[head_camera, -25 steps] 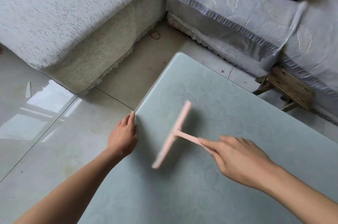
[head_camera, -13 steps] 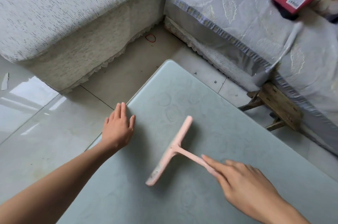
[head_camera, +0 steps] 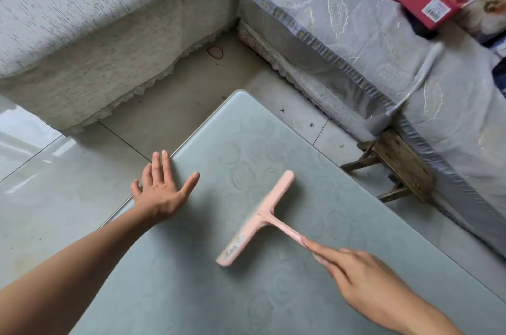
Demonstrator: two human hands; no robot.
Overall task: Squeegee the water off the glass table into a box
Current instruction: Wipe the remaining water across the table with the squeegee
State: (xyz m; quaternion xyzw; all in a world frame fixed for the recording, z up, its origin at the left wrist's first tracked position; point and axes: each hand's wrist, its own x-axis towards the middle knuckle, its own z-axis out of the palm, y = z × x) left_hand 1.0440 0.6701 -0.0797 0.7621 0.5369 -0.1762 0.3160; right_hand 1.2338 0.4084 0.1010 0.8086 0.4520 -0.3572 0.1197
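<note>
Just one cam, head-worn and wide-angle; it looks forward and steeply down on the glass table (head_camera: 273, 301), close in; the table's far corner points up the frame; left hand (head_camera: 160, 195) sits lower left, right hand (head_camera: 367, 280) lower right; squeegee (head_camera: 260, 218) near centre; floor (head_camera: 54, 197) and two covered sofas (head_camera: 82, 19) fill the top.

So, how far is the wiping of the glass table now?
Done: unclear; no puddles show on the glass table, though a thin film would be hard to see. In hand: the right hand grips the pink squeegee by its handle, blade apparently on the glass, while the left hand rests flat at the table's edge. Left: getting water into a box; none is in view.
</note>
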